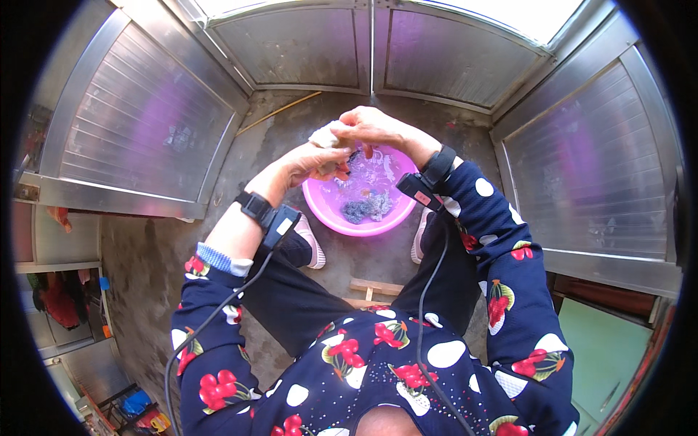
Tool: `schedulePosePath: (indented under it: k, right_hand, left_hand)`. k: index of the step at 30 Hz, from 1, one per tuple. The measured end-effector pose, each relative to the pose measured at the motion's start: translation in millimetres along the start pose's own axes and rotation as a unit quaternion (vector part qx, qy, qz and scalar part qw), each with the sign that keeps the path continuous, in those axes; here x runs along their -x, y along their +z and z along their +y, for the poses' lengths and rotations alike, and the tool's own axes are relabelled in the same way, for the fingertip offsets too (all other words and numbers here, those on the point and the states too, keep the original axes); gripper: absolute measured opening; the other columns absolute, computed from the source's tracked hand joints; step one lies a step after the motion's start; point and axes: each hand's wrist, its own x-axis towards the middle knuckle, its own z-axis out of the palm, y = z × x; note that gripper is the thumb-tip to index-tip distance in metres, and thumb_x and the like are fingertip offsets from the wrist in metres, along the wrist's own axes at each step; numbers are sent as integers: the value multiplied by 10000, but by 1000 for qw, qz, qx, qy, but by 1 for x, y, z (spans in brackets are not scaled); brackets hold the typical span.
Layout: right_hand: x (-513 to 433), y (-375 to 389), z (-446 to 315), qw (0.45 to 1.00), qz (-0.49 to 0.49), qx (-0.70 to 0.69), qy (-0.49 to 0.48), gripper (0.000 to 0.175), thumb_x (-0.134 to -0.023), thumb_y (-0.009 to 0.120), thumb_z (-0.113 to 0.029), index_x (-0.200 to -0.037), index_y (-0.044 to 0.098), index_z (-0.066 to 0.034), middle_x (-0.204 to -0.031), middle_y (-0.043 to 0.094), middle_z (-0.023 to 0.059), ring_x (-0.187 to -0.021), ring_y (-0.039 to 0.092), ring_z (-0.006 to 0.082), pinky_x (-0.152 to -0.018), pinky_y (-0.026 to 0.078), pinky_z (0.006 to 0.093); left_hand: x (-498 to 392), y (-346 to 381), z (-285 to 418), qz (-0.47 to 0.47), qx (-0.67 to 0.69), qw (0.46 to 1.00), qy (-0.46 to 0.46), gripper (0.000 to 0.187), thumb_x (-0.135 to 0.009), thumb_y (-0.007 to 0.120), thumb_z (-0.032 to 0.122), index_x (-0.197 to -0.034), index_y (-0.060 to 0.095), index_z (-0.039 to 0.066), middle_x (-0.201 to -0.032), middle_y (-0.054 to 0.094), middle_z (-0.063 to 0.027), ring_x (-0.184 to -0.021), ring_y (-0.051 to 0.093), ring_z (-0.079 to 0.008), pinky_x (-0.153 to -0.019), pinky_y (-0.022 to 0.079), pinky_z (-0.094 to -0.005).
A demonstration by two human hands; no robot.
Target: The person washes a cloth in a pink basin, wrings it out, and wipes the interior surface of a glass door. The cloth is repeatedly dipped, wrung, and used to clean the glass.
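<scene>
A pink plastic basin (357,232) with water in it stands on the floor between my feet. A dark, fluffy grey clump (366,208) lies in the water near its close side. My left hand (311,163) and my right hand (373,128) meet above the basin's far left rim, both gripping a wet white cloth (325,135). Part of the cloth is hidden by the fingers. Each wrist wears a black strap with a small cabled device.
Metal-framed door panels (305,49) stand ahead, with ribbed metal panels (589,158) at both sides. A thin yellow stick (279,113) lies on the concrete floor beyond the basin. A low wooden stool (376,286) is partly visible between my legs.
</scene>
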Motion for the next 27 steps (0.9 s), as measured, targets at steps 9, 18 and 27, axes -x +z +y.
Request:
schedulePosePath:
  k: [9, 18, 27]
  right_hand:
    - [0, -30, -7, 996, -8, 74, 49, 611, -1024, 678, -634, -1097, 832, -47, -790, 756, 71, -716, 746, 176, -658, 607, 318]
    - [0, -25, -2, 985, 64, 33, -159, 607, -941, 823, -497, -1391, 741, -98, -1240, 762, 153, -1140, 718, 241, -991, 573, 404]
    - [-16, 3, -14, 960, 195, 184, -85, 380, -997, 712, -423, -1010, 806, -55, -958, 788, 202, -939, 762, 404, -847, 595, 492]
  left_hand:
    - [-26, -9, -3, 31, 77, 996, 37, 493, -993, 846, 280, -1410, 647, 109, -1148, 731, -81, -974, 738, -189, -759, 601, -275]
    - [-32, -5, 19, 50, -17, 998, 28, 218, -906, 828, 228, -1042, 671, 160, -785, 597, 53, -643, 564, -48, -523, 434, -203]
    - [-35, -4, 3, 171, -194, 961, 96, 300, -869, 800, 280, -1044, 764, 40, -848, 732, -66, -777, 702, -204, -706, 540, -352]
